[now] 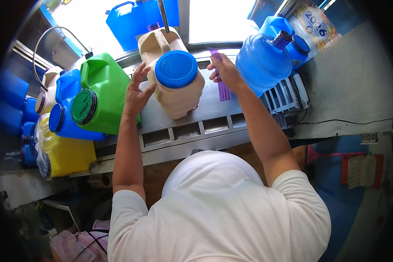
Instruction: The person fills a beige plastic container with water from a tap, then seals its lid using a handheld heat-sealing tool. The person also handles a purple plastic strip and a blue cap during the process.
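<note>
A beige plastic jug (180, 98) with a wide blue screw cap (177, 69) stands on the metal counter before me. My left hand (138, 90) is at the jug's left side, fingers spread; whether it touches the jug is not clear. To the right of the jug, my right hand (225, 70) holds a purple translucent plastic strip (224, 91) that hangs down below the fingers. Left of my left hand stands a green jug (109, 73) with a dark-rimmed green cap. A round blue water bottle (263, 62) with a wrapped neck is right of my right hand.
Blue jugs (73, 116) and a yellow container (73, 155) partly wrapped in clear plastic crowd the left. A metal tube (164, 16) comes down above the beige jug. Slots line the counter's front edge (186, 131). A cable (344, 121) runs along the right side. Another person (82, 244) is at lower left.
</note>
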A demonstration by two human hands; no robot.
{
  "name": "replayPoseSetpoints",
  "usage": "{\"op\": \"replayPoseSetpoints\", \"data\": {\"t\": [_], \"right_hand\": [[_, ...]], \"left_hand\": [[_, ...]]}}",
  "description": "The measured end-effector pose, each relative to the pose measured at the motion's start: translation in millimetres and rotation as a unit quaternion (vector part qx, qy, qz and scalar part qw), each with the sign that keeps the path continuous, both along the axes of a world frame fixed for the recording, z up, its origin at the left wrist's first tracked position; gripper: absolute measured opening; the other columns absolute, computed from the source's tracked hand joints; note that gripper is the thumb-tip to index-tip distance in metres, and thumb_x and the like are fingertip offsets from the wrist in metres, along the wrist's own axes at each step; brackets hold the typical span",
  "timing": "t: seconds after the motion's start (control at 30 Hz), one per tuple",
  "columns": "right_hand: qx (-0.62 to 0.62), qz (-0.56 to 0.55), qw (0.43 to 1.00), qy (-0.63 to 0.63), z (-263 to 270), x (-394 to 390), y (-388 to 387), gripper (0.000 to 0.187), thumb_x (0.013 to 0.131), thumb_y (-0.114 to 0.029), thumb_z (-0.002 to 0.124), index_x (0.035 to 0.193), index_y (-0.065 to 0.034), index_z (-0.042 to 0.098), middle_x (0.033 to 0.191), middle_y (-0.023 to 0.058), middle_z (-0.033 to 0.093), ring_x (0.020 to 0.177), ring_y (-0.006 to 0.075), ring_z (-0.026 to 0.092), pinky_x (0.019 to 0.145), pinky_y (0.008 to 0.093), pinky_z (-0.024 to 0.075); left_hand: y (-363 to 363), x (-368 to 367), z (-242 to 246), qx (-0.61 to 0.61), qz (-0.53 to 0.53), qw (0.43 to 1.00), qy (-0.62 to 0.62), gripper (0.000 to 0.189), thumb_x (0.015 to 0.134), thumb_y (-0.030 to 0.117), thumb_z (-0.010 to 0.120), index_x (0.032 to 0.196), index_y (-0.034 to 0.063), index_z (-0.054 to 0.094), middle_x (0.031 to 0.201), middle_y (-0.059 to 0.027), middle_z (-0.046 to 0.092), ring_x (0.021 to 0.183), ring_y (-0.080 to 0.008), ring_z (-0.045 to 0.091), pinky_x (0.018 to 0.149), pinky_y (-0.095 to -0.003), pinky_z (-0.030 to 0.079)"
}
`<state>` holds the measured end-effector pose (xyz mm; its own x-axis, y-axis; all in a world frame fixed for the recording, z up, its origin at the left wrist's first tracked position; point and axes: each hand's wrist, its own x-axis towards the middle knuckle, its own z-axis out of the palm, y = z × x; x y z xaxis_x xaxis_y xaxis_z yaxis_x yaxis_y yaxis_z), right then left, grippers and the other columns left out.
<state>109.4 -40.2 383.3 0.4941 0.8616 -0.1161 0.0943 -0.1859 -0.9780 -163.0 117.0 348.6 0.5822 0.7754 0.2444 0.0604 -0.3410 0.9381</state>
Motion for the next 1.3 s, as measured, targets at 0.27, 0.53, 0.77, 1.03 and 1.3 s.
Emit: {"op": "replayPoseSetpoints", "data": {"t": [0.27, 0.53, 0.77, 1.03, 1.3], "right_hand": [[0.047, 0.002, 0.967, 0.25, -21, -9, -49, 0.032, 0.098, -0.027, 0.059, 0.118, -0.0026, 0.059, 0.107, 0.0133, 0.068, 0.102, 0.0275, 0.069, 0.085, 0.0405, 0.0555], [0.061, 0.003, 0.917, 0.394, -35, -5, -78, 0.061, 0.1, -0.057, 0.045, 0.128, -0.0033, 0.046, 0.111, 0.0205, 0.066, 0.107, 0.0316, 0.068, 0.09, 0.0491, 0.0522], [0.038, -0.014, 0.921, 0.388, -41, -3, -84, 0.07, 0.1, -0.064, 0.037, 0.133, -0.0032, 0.045, 0.116, 0.0212, 0.065, 0.111, 0.0323, 0.066, 0.091, 0.0485, 0.0519], [0.039, -0.009, 0.927, 0.373, -20, -13, -91, 0.06, 0.103, -0.054, 0.039, 0.136, -0.0045, 0.046, 0.117, 0.0166, 0.065, 0.109, 0.0291, 0.067, 0.088, 0.0481, 0.0532], [0.079, 0.12, 0.965, 0.219, 8, -77, -81, 0.03, 0.1, -0.025, 0.062, 0.118, -0.0017, 0.068, 0.1, 0.0049, 0.069, 0.087, 0.0091, 0.064, 0.075, 0.0271, 0.0567]], "left_hand": [[-20, 19, -5, 0.137, 0.028, 0.989, 0.045, 0.097, 0.067, 0.032, 0.092, 0.148, 0.0146, 0.043, 0.139, -0.0192, 0.055, 0.131, -0.0314, 0.051, 0.109, -0.0431, 0.043], [-20, 14, -13, 0.173, 0.014, 0.985, 0.019, 0.095, 0.068, 0.033, 0.092, 0.148, 0.0131, 0.044, 0.14, -0.0198, 0.055, 0.135, -0.033, 0.049, 0.111, -0.0461, 0.041], [-48, 8, -10, 0.303, 0.096, 0.944, 0.091, 0.093, 0.07, 0.039, 0.09, 0.146, 0.0112, 0.044, 0.134, -0.0164, 0.058, 0.125, -0.0329, 0.055, 0.105, -0.0461, 0.044], [-102, 8, 4, 0.22, 0.087, 0.971, -0.013, 0.062, 0.072, 0.034, 0.089, 0.122, 0.0084, 0.062, 0.111, -0.0058, 0.068, 0.097, -0.0197, 0.063, 0.085, -0.0336, 0.05], [-134, 41, 12, -0.184, -0.143, 0.967, -0.101, 0.024, 0.087, 0.012, 0.078, 0.107, 0.003, 0.069, 0.095, 0.0005, 0.068, 0.086, -0.006, 0.058, 0.077, -0.0221, 0.047]]}}
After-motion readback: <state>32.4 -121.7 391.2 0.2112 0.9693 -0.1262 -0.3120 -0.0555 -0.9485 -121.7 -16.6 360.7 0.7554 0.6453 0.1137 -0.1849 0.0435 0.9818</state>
